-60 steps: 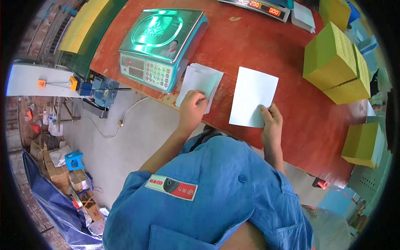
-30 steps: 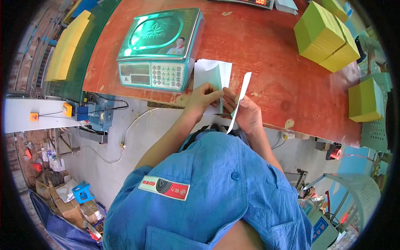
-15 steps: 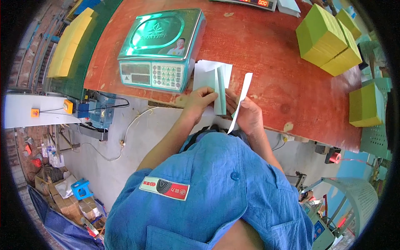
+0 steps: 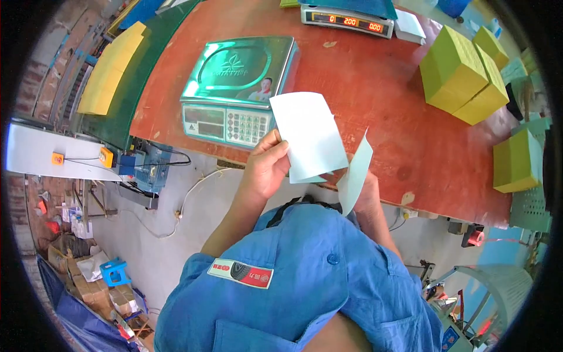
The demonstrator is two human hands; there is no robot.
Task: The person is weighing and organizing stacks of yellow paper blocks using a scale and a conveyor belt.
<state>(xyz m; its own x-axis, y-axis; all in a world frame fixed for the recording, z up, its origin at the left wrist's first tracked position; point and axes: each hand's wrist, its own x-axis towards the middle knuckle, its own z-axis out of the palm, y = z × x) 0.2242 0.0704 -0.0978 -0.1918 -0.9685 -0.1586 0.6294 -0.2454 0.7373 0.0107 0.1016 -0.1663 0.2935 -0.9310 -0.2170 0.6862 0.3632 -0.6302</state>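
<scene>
My left hand point(image 4: 268, 165) pinches a white paper sheet point(image 4: 309, 134) by its left edge and holds it up over the table's front edge. A second, pale green-white sheet point(image 4: 355, 174) bends upward at my right hand point(image 4: 367, 192). That sheet hides most of the right hand's fingers, which seem closed round it. Between the two sheets, low down, a small green paper corner point(image 4: 316, 179) shows. Close beyond my left hand stands a digital scale point(image 4: 240, 76) with a shiny plate and a keypad.
The red tabletop point(image 4: 375, 82) carries another scale point(image 4: 349, 21) with a lit display at the far side. Yellow-green paper blocks point(image 4: 454, 70) stand at the right, with another block point(image 4: 516, 155) nearer. Yellow stacks point(image 4: 111, 70) lie at the left. A cable point(image 4: 183, 202) runs across the floor.
The sheet in my left hand has been raised and turned flat, its broad face now showing. The right-hand sheet has moved slightly right and down. The view has shifted a little.
</scene>
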